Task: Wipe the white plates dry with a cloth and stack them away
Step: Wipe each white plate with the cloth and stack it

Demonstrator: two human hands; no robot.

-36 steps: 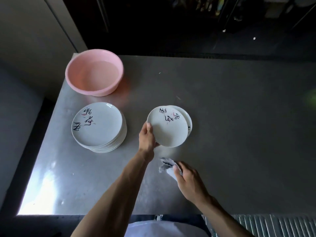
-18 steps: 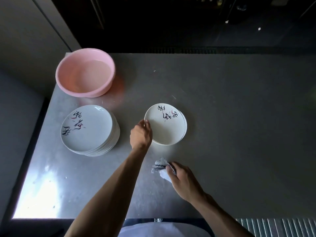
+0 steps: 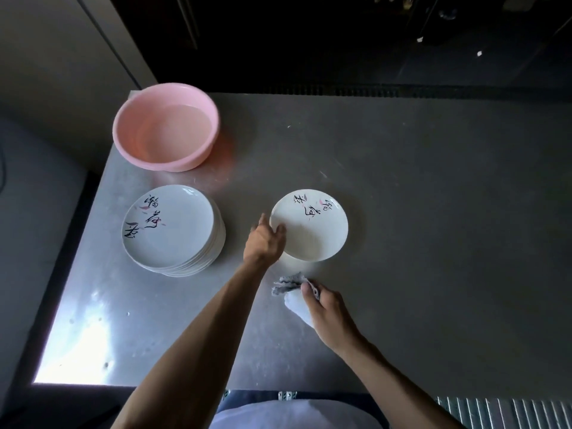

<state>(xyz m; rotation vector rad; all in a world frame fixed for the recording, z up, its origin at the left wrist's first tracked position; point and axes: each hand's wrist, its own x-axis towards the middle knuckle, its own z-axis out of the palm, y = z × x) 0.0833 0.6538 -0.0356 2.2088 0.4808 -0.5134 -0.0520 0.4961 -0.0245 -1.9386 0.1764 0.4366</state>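
Left hand (image 3: 264, 241) fingers (image 3: 280, 230) curl against the rim of the white plate (image 3: 312, 233), grip unclear. Just nearer, the right hand (image 3: 328, 314) clutches a crumpled cloth (image 3: 292, 291) on the tabletop (image 3: 433, 243).

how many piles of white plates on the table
2: a tall stack left, near the pink basin; a low pile at centre by the left hand. Lower plates are hidden.

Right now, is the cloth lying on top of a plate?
No, the cloth is bunched in the right hand down on the table, on the near side of the plate.
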